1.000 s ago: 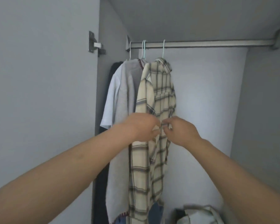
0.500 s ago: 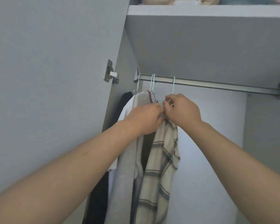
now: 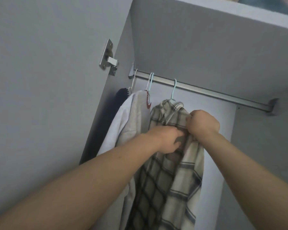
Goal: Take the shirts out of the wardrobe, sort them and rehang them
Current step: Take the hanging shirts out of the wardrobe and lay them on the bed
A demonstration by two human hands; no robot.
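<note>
We are holding the cream cotton shirt with dark grey checks (image 3: pixel 176 178) with both hands just below its collar, and it is hanging from a pale blue plastic hanger (image 3: pixel 173 90) on the silver metal rail (image 3: pixel 223 97) of the grey wardrobe (image 3: pixel 206 47). Our right hand (image 3: pixel 202 124) is sitting at about one o'clock from our left hand (image 3: pixel 169 140), the two nearly touching, and its fingers are curling tight round a bunch of the checked cloth at the shirt's right shoulder. Our left hand is reaching in from seven o'clock with its fingers bent into the open front of the shirt; we cannot tell whether they are pinching the cloth. At nine o'clock from the checked shirt, a pale grey top with a red-stitched neckline (image 3: pixel 136 117) and a white shirt (image 3: pixel 118 123) are hanging on the same rail, touching one another, with a dark navy garment (image 3: pixel 121 95) hanging behind them against the wardrobe's left wall. Both of our forearms are stretching upward and are bare. A steel door hinge (image 3: pixel 109 58) is showing at eleven o'clock on the open door.
</note>
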